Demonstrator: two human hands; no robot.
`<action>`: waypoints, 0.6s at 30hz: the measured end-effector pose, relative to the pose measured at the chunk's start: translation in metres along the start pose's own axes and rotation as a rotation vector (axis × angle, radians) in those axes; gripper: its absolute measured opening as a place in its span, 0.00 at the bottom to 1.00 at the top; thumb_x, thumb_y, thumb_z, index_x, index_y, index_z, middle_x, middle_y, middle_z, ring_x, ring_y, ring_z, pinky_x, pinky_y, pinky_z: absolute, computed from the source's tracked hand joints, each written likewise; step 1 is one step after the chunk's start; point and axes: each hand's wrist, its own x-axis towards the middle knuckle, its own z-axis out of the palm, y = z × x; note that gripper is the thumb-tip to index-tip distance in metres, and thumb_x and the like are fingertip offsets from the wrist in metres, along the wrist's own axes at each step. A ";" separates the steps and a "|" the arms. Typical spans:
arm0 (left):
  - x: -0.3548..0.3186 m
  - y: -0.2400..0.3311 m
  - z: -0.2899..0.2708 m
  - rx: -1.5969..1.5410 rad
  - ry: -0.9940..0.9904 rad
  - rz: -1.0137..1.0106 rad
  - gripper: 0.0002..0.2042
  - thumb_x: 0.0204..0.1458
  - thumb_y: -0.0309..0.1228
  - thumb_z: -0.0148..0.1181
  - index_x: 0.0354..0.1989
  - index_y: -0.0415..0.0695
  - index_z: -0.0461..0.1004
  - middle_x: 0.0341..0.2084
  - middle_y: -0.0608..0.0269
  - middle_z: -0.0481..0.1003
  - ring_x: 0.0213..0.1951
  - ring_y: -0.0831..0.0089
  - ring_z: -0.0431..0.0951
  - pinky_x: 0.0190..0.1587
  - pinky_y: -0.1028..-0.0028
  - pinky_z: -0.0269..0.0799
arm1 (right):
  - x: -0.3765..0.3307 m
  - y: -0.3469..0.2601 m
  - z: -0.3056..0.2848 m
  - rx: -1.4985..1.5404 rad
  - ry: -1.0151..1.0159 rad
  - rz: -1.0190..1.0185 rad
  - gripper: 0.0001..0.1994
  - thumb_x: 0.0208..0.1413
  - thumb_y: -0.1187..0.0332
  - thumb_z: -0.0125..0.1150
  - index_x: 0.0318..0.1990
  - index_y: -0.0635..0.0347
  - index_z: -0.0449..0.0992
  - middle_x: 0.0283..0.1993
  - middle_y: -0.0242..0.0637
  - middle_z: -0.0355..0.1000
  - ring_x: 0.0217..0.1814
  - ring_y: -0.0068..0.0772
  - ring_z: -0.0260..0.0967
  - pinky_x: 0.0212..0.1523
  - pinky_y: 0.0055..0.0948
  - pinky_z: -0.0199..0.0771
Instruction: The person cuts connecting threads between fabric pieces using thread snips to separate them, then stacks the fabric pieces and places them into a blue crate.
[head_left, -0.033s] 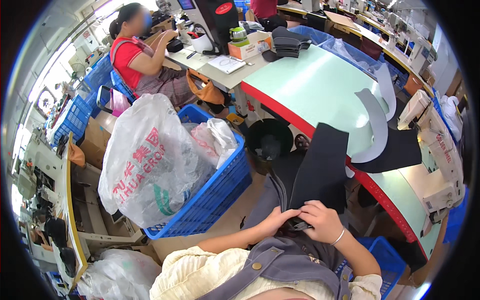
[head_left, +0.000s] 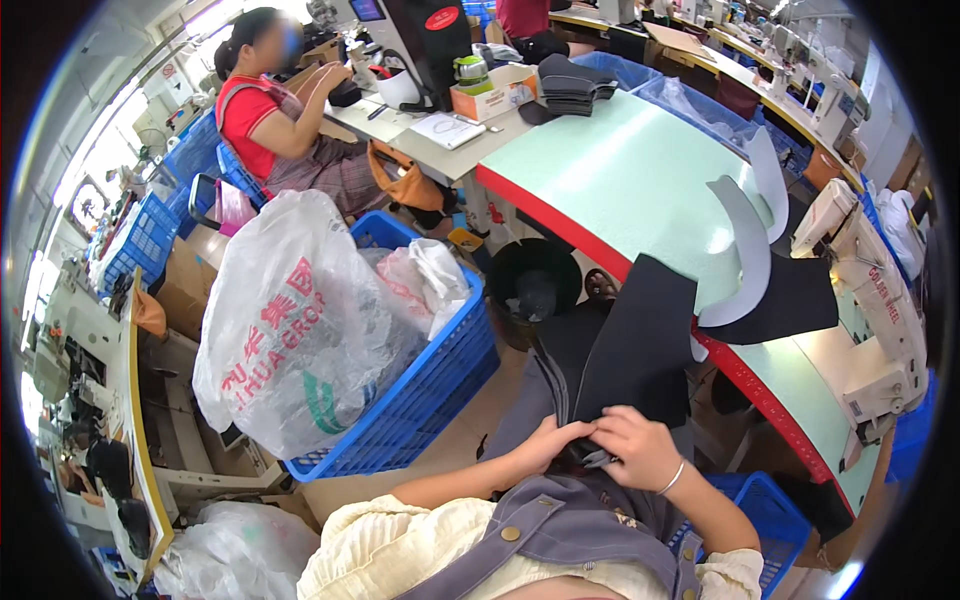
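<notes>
Both hands meet at the lower end of a black panel (head_left: 645, 345), which rises from them toward one o'clock in front of the person's lap. The left hand (head_left: 540, 446) comes in from eight o'clock with its thumb stretched across toward the right hand (head_left: 637, 447), whose fingers bend in over the panel's lower edge. The undersides are hidden, so one cannot tell whether either hand is clamped on the material. Just left of the panel, at about eleven o'clock from the hands, the edges of layered dark pieces (head_left: 563, 385) show.

From the hands, a blue crate (head_left: 430, 385) stands at ten o'clock, bearing a large, translucent plastic bag (head_left: 300, 340); a dark bin (head_left: 555, 258) is at eleven. A pale green, red-edged table (head_left: 600, 160) spreads from twelve to three, with a grey curved strip (head_left: 748, 260) lying on it between one and two. A sewing machine (head_left: 880, 300) stands at two, and a blue basket (head_left: 775, 530) at four. Between ten and eleven sits a co-worker in red (head_left: 255, 125).
</notes>
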 end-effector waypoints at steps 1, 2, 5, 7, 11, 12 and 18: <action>-0.001 -0.007 -0.008 0.039 -0.033 0.065 0.16 0.50 0.36 0.59 0.40 0.35 0.71 0.33 0.57 0.75 0.35 0.75 0.75 0.36 0.77 0.72 | -0.002 0.001 0.006 0.041 -0.001 -0.049 0.13 0.31 0.74 0.59 0.31 0.56 0.75 0.36 0.29 0.71 0.42 0.34 0.69 0.32 0.27 0.73; -0.004 -0.009 -0.009 0.079 -0.071 0.125 0.15 0.50 0.35 0.59 0.40 0.35 0.71 0.33 0.57 0.75 0.34 0.75 0.76 0.37 0.77 0.73 | -0.009 0.000 0.012 0.080 -0.003 -0.091 0.12 0.32 0.74 0.59 0.32 0.56 0.75 0.37 0.29 0.71 0.42 0.34 0.69 0.33 0.26 0.73; 0.004 -0.018 -0.006 0.116 0.016 0.104 0.14 0.50 0.36 0.59 0.38 0.36 0.72 0.30 0.63 0.74 0.32 0.79 0.74 0.34 0.79 0.70 | -0.016 -0.008 0.021 0.073 0.008 -0.084 0.10 0.34 0.75 0.58 0.30 0.59 0.75 0.33 0.32 0.71 0.38 0.32 0.70 0.31 0.26 0.72; 0.005 -0.022 -0.008 0.116 0.004 0.108 0.13 0.50 0.36 0.60 0.36 0.37 0.73 0.29 0.64 0.74 0.31 0.80 0.73 0.32 0.80 0.69 | -0.015 -0.017 0.027 0.054 0.015 -0.106 0.09 0.34 0.75 0.58 0.29 0.60 0.75 0.32 0.32 0.71 0.35 0.31 0.69 0.27 0.26 0.71; -0.003 -0.025 -0.009 0.080 -0.082 0.130 0.14 0.49 0.34 0.60 0.38 0.37 0.72 0.31 0.63 0.74 0.31 0.77 0.73 0.33 0.78 0.70 | -0.015 -0.015 0.020 0.173 -0.035 -0.108 0.11 0.32 0.76 0.59 0.29 0.59 0.75 0.32 0.32 0.72 0.35 0.32 0.71 0.30 0.25 0.72; -0.003 -0.028 -0.007 0.072 -0.061 0.173 0.15 0.48 0.33 0.61 0.40 0.35 0.71 0.33 0.60 0.74 0.33 0.75 0.74 0.35 0.78 0.71 | -0.015 -0.013 0.014 0.270 -0.076 -0.089 0.11 0.32 0.77 0.60 0.29 0.59 0.75 0.33 0.33 0.73 0.36 0.33 0.71 0.32 0.25 0.73; -0.021 0.013 0.018 0.263 0.200 -0.031 0.26 0.41 0.26 0.62 0.48 0.26 0.58 0.40 0.46 0.70 0.38 0.62 0.75 0.36 0.67 0.75 | -0.008 0.028 -0.048 0.344 0.273 0.395 0.04 0.43 0.79 0.59 0.28 0.64 0.73 0.29 0.39 0.72 0.29 0.34 0.71 0.31 0.26 0.70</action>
